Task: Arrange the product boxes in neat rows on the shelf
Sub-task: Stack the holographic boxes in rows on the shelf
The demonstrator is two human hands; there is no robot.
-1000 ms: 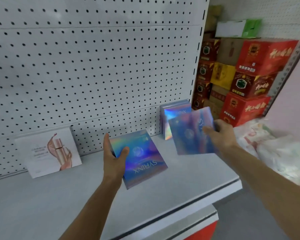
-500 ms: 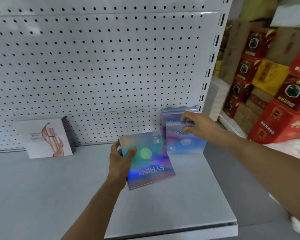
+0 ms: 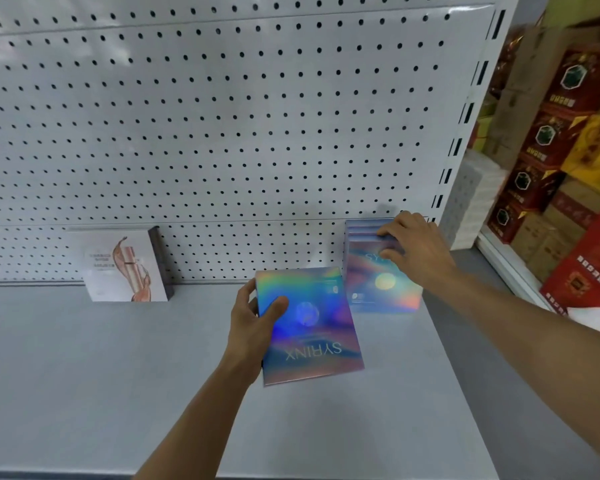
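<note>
My left hand [image 3: 253,323] grips a flat holographic box [image 3: 309,323] by its left edge, thumb on top, its "SYRINX" lettering upside down, held just above the grey shelf [image 3: 84,393]. My right hand [image 3: 416,247] holds the top edge of another holographic box [image 3: 378,289], which stands upright at the front of a row of like boxes [image 3: 361,225] leaning on the pegboard at the shelf's back right. A white box printed with a pink bottle [image 3: 122,268] stands at the back left.
A white pegboard wall [image 3: 222,116] backs the shelf. Its slotted upright [image 3: 465,112] marks the right end. Beyond it, stacked red and yellow cartons [image 3: 561,161] fill the neighbouring shelf. The shelf's front edge runs along the bottom of the view.
My right hand has carried its holographic box from mid-air to the row at the back right and stood it upright there. The left hand has kept its box almost still.
</note>
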